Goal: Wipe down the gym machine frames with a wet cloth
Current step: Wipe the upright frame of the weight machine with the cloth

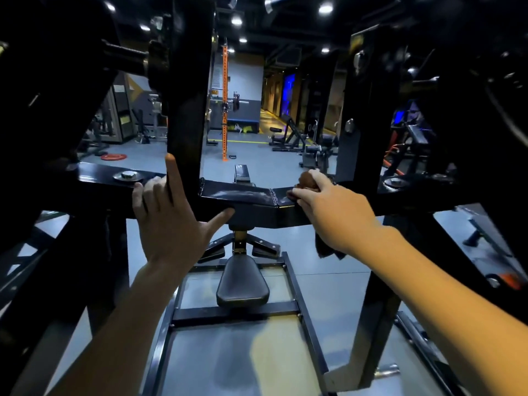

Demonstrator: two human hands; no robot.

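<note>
Cloth (307,181): dark brownish, bunched, lying on the top face of the black crossbar (243,200) of the machine frame, at the right-hand bend of that bar, just beside a weld seam; a loose dark end (328,247) hangs down below the bar under the wrist. Right hand (331,207): laid over the cloth from above, fingers curled round it and pressing it to the bar. Crossbar surface between the two hands: pale streaks and a sheen along the top face (whether wet or merely reflecting, cannot tell). Left hand (168,212): braced at the junction of crossbar and left upright (188,90), forefinger straight up along the upright, thumb stretched rightward along the front edge of the bar, the remaining fingers bent over the bar's top; it holds nothing else. Round metal cap (127,176): on the bar, just left of the left hand; a second like cap (395,182) sits at the far right. Right upright (368,110): black, rising behind the right hand. Padded seat (243,284): black, below the crossbar, mounted within a black floor frame (234,312). Background: grey gym floor, an orange perforated post (225,110), a red weight plate (113,157) lying flat at left, benches (288,132) farther back, ceiling spotlights.
</note>
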